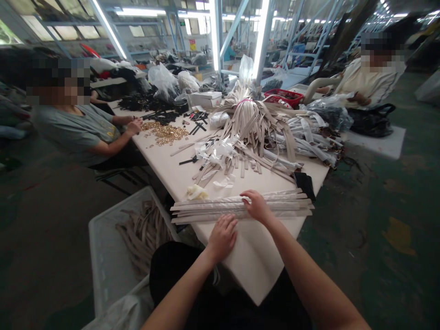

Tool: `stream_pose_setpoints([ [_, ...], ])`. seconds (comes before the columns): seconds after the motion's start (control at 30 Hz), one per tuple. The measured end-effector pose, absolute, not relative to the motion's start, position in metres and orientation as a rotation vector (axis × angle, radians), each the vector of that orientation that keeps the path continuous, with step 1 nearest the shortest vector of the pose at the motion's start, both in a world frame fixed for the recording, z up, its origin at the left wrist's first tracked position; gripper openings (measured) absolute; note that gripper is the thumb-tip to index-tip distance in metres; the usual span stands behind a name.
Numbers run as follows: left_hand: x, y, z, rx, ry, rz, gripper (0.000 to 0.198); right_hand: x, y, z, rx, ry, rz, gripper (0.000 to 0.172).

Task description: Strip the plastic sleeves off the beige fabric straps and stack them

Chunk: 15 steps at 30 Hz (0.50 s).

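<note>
Long beige-grey straps [195,208] lie side by side across the near part of the table. My left hand [222,237] rests palm down at their near edge, fingers stretched forward and nothing visible in its grip. Over the right half of the row, my right hand [258,207] touches the straps with its thumb and fingers apart. White wrapping film seems to lie along some of the straps. Just beyond them are a crumpled pale-yellow piece [197,192] and a scrap of clear plastic [225,182].
A large strap bundle [245,114] spreads over the table's middle, beside white-wrapped straps [309,133]. Gold buckles [167,134] are heaped near a co-worker [99,133] at left. A plastic bin [103,247] of straps stands left. Another person [369,82] sits far right.
</note>
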<state>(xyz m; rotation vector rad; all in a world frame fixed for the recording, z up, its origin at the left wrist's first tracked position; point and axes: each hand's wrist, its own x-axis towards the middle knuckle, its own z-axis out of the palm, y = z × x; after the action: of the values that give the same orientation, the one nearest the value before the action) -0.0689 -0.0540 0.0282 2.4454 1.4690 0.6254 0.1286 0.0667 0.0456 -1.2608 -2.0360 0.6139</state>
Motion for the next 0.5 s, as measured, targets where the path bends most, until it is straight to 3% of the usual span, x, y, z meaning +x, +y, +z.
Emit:
stream_pose_setpoints([
  [0.2,-0.110,-0.009,0.042,2.242,1.852,0.947,0.033,0.026,0.092,0.046,-1.208,-2.403,0.528,0.041],
  [0.37,-0.141,0.039,0.062,2.399,1.798,0.784,0.042,0.014,0.099,0.044,-1.217,-2.510,0.474,0.017],
  [0.5,-0.145,0.050,0.077,2.488,1.646,0.645,0.018,0.031,0.097,0.057,-1.181,-2.462,0.393,0.017],
])
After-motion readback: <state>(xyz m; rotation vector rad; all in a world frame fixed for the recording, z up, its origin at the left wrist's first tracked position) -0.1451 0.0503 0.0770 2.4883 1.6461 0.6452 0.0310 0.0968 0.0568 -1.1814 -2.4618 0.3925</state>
